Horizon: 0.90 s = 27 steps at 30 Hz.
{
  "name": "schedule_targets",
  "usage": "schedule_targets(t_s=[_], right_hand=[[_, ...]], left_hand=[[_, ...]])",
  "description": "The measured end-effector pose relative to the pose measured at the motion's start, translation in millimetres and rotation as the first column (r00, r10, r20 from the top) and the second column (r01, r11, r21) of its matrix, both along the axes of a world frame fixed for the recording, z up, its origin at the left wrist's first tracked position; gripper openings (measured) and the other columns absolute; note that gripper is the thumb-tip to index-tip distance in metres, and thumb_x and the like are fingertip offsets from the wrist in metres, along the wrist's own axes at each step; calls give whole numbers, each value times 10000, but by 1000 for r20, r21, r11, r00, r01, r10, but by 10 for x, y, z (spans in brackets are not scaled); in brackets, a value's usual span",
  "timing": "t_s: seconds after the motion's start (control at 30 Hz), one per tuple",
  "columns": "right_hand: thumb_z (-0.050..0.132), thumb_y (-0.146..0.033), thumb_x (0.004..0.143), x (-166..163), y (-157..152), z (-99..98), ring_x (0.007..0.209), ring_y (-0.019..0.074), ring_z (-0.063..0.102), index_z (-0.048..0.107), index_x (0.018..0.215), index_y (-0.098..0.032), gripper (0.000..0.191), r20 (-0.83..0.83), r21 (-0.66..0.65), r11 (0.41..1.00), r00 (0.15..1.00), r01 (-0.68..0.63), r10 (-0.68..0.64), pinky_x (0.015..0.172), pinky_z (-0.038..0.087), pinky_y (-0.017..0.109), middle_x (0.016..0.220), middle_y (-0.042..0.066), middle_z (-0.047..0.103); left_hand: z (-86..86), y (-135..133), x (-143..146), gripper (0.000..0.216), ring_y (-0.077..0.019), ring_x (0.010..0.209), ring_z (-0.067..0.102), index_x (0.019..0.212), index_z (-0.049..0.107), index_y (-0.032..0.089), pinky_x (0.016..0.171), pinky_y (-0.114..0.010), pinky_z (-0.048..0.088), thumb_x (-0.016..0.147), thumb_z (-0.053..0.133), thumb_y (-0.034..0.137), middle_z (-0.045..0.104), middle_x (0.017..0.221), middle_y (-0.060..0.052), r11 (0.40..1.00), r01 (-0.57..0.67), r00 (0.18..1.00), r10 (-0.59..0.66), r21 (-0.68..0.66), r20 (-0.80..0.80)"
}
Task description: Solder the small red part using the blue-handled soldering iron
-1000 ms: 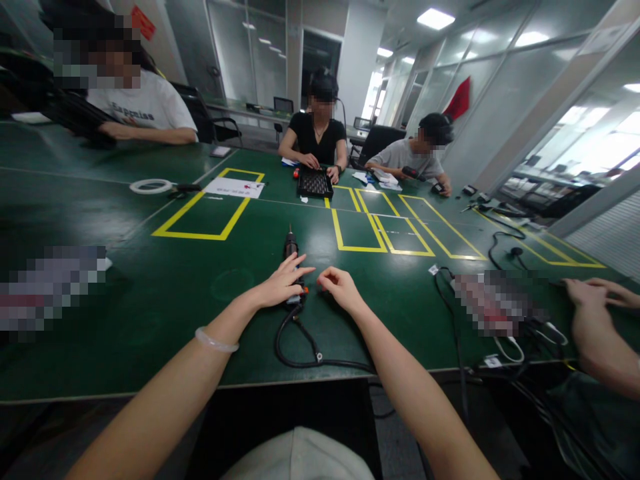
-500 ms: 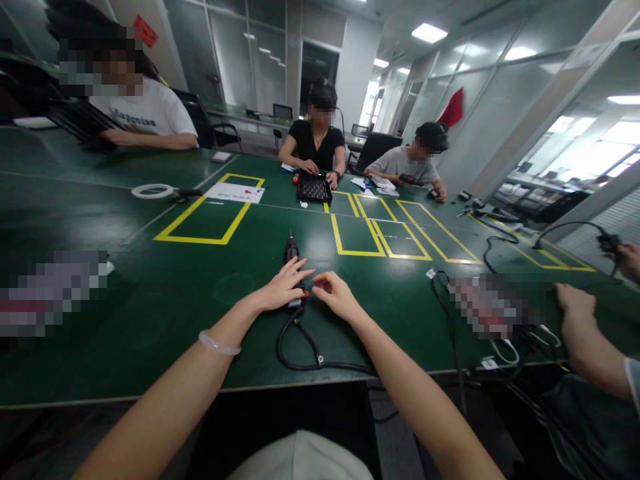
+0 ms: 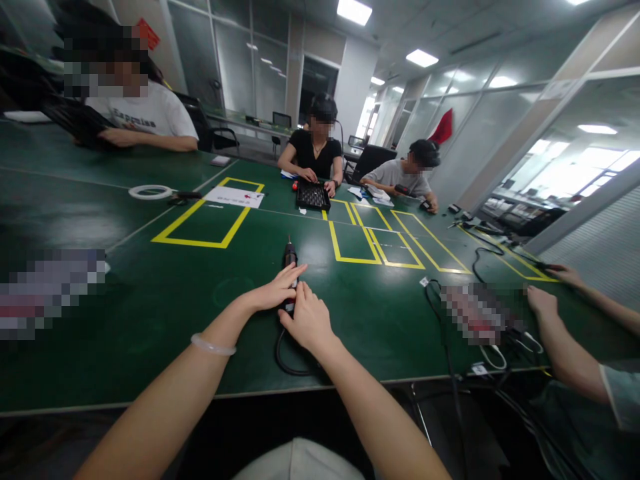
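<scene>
A black corded electric screwdriver (image 3: 289, 257) lies on the green table (image 3: 165, 293), tip pointing away from me. My left hand (image 3: 273, 291) rests on its near part with fingers stretched flat over it. My right hand (image 3: 307, 320) has closed over the tool's rear end, where the black cable (image 3: 283, 357) leaves it and loops to the table edge. A pale bangle (image 3: 213, 345) circles my left wrist.
Yellow tape rectangles (image 3: 200, 220) mark the table. Across sit three people; one works at a black tray (image 3: 314, 197). A white ring (image 3: 149, 192) and a paper sheet (image 3: 234, 196) lie at left. At right, another person's hands (image 3: 543, 301) rest by tangled cables (image 3: 450, 320).
My right hand moved left from beside the tool onto its rear end and closed there. The left hand stayed on the tool. The neighbour's hands at right shifted forward.
</scene>
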State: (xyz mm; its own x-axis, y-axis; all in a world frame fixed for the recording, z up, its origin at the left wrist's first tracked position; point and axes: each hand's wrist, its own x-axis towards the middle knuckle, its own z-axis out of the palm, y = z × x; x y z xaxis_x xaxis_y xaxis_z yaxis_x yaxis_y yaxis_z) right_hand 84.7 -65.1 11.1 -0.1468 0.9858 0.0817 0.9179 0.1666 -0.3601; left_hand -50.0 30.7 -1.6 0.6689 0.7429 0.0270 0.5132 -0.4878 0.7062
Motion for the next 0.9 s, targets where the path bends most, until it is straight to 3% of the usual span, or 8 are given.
schedule_targets(t_s=[0.1,0.23,0.4,0.7,0.9], right_hand=[[520,-425,856,-81,78,11,1263,339,487,246,1485,-71,773,31,-38,999,999,20,-19,991,425,470,1526,228,295],[543,-397,837,-145,128,40,1168,330,573,188,1506,-113,809,47,-87,996,999,19,-15,918,479,452,1544,222,252],[501,-360,844,-88,191,54,1034,327,649,193,1503,-112,769,80,-81,995,996,50,-43,840,512,449,1452,227,390],[445,-378,883,467,262,124,1010,342,653,259,1466,-156,651,181,-134,991,983,21,4,818,503,449,1388,192,448],[428,-404,909,1071,293,81,1016,315,642,288,1432,-186,583,208,-185,971,972,150,-110,822,478,409,1330,167,472]], left_hand=[[31,27,-36,677,-262,1473,138,1512,280,226,1181,-447,176,865,404,379,194,1595,-35,997,-42,991,50,-63,122],[69,22,-7,654,-257,1407,329,1499,308,181,1164,-440,232,903,372,443,386,1515,-100,982,-165,946,183,-89,266],[87,11,32,669,-248,1340,434,1483,321,143,1122,-410,319,910,382,483,472,1446,-135,955,-280,881,295,-96,370],[64,57,-33,599,-227,1270,499,1449,382,182,1116,-402,325,933,368,486,565,1342,-92,906,-422,843,381,27,380],[90,21,-19,570,-232,1231,529,1439,399,198,1069,-404,384,938,367,468,578,1317,-91,901,-428,858,382,65,344]])
